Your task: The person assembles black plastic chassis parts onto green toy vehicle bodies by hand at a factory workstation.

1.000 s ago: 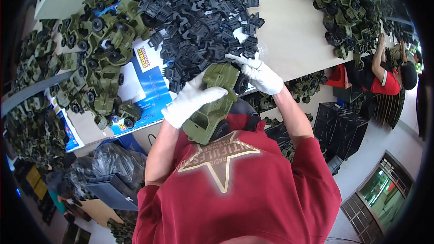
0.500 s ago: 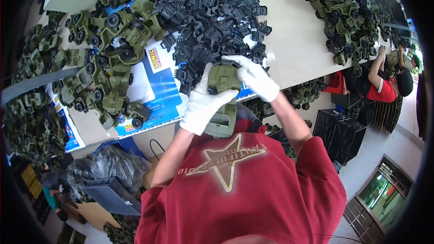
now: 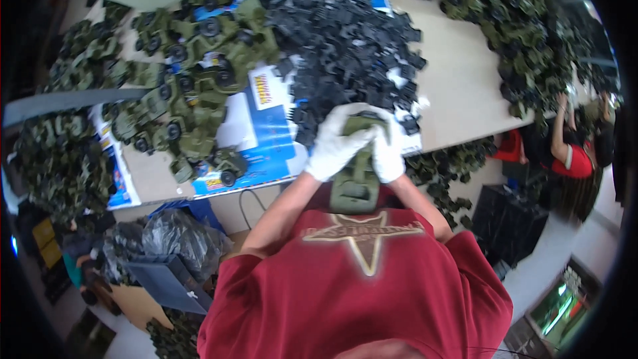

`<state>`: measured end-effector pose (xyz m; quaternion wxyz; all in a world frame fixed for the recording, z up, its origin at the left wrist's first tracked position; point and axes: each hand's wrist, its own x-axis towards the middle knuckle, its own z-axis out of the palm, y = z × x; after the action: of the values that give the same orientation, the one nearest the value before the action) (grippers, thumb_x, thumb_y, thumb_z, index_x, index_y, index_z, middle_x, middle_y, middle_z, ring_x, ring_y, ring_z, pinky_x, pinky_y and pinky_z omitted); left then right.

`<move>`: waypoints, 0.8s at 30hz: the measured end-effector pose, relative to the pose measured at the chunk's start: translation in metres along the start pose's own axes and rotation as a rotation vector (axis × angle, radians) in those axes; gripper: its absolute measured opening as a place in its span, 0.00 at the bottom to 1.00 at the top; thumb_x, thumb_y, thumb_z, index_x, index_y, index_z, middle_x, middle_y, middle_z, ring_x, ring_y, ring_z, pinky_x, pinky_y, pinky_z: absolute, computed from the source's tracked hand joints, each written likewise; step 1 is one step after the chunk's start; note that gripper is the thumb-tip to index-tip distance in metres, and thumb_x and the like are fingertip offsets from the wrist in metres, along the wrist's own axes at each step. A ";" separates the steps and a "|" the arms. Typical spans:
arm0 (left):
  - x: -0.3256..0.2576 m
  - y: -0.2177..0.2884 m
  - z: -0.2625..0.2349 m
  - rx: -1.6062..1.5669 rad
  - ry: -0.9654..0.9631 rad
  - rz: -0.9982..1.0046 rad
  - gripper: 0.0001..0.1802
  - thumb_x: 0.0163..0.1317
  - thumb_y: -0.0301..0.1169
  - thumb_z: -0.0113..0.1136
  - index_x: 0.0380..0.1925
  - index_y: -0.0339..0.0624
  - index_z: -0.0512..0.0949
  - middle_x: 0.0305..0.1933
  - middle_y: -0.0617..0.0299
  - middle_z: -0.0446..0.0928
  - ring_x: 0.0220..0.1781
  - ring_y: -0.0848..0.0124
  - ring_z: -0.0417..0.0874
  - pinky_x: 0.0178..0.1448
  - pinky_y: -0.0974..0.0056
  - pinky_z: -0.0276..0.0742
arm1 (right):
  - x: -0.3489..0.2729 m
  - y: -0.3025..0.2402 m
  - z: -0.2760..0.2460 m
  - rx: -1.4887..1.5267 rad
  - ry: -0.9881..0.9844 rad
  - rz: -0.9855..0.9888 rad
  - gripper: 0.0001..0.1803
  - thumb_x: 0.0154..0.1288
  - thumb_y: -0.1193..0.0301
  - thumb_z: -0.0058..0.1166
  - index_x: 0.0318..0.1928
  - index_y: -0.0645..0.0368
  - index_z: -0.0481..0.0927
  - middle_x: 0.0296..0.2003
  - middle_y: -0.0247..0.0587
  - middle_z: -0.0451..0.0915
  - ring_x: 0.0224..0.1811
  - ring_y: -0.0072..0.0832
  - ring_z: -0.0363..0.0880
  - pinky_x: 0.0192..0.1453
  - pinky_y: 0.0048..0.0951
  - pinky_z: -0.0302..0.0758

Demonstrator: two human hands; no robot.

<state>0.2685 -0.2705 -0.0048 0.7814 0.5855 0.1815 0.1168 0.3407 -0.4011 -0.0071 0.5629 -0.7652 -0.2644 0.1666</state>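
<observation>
Close to my chest, at the table's front edge, a green plastic toy jeep body (image 3: 355, 189) is held upright between both white-gloved hands. My left hand (image 3: 331, 149) closes round its left side, thumb across the front. From the other side my right hand (image 3: 389, 154) grips it, fingers curled over the upper part. Motion blur and the gloves hide part of the toy's top. Just beyond my hands lies a heap of small black plastic parts (image 3: 345, 46).
Green toy jeeps with black wheels (image 3: 212, 86) crowd the table's left; more are piled at the far right (image 3: 531, 40). Blue and white printed sheets (image 3: 262, 136) lie under the parts. Below the table stand a grey bin (image 3: 166, 282) and plastic bags (image 3: 183, 239). A person in red (image 3: 575, 159) works at the right.
My right hand has come down from the toy's top edge to its right side, and both hands are closer together. The whole view has shifted a little.
</observation>
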 end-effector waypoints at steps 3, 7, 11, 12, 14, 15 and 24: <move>0.016 0.015 -0.011 0.636 0.081 0.089 0.31 0.56 0.46 0.72 0.54 0.39 0.76 0.53 0.48 0.77 0.57 0.53 0.79 0.61 0.57 0.75 | 0.037 0.025 -0.045 -0.227 0.198 -0.033 0.17 0.71 0.65 0.51 0.54 0.63 0.77 0.50 0.48 0.80 0.56 0.38 0.77 0.64 0.38 0.71; 0.050 0.037 -0.091 0.601 0.775 0.362 0.32 0.50 0.43 0.75 0.49 0.33 0.76 0.48 0.46 0.78 0.52 0.53 0.79 0.58 0.54 0.75 | 0.120 0.076 -0.204 -0.110 0.650 0.163 0.29 0.75 0.51 0.48 0.63 0.63 0.73 0.55 0.45 0.78 0.55 0.34 0.77 0.63 0.33 0.72; 0.076 0.079 -0.124 1.459 0.694 0.096 0.55 0.36 0.51 0.81 0.66 0.45 0.65 0.66 0.46 0.66 0.68 0.46 0.67 0.67 0.47 0.67 | 0.123 0.140 -0.262 0.060 0.814 0.366 0.36 0.72 0.46 0.50 0.68 0.61 0.69 0.59 0.42 0.77 0.58 0.31 0.75 0.63 0.34 0.71; 0.079 0.070 -0.128 1.552 0.651 -0.048 0.55 0.35 0.50 0.81 0.66 0.49 0.66 0.69 0.46 0.64 0.70 0.46 0.64 0.71 0.46 0.64 | 0.126 0.138 -0.246 0.096 0.814 0.446 0.38 0.71 0.45 0.51 0.69 0.61 0.68 0.60 0.41 0.76 0.58 0.29 0.74 0.63 0.35 0.70; 0.079 0.043 -0.159 1.446 0.655 0.237 0.45 0.38 0.41 0.80 0.61 0.50 0.72 0.64 0.50 0.68 0.67 0.47 0.67 0.72 0.48 0.64 | 0.089 0.152 -0.206 -0.035 0.510 0.542 0.36 0.69 0.54 0.59 0.70 0.60 0.67 0.63 0.40 0.75 0.59 0.27 0.73 0.60 0.34 0.72; 0.080 0.036 -0.172 1.344 0.655 0.324 0.42 0.39 0.38 0.80 0.59 0.50 0.74 0.61 0.51 0.69 0.66 0.48 0.67 0.72 0.48 0.64 | 0.071 0.155 -0.186 0.045 0.401 0.628 0.32 0.69 0.58 0.60 0.68 0.61 0.71 0.62 0.39 0.76 0.58 0.27 0.75 0.57 0.33 0.74; 0.039 0.096 -0.178 0.309 0.920 0.452 0.32 0.59 0.21 0.66 0.63 0.37 0.66 0.56 0.56 0.76 0.55 0.71 0.77 0.62 0.64 0.73 | 0.054 0.072 -0.062 0.121 0.329 0.401 0.14 0.73 0.70 0.54 0.53 0.62 0.83 0.48 0.36 0.84 0.49 0.21 0.79 0.54 0.24 0.75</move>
<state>0.2322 -0.0723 0.0374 0.4810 0.6066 0.3898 0.4987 0.4336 -0.4333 -0.0544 0.5990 -0.7839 -0.0021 0.1635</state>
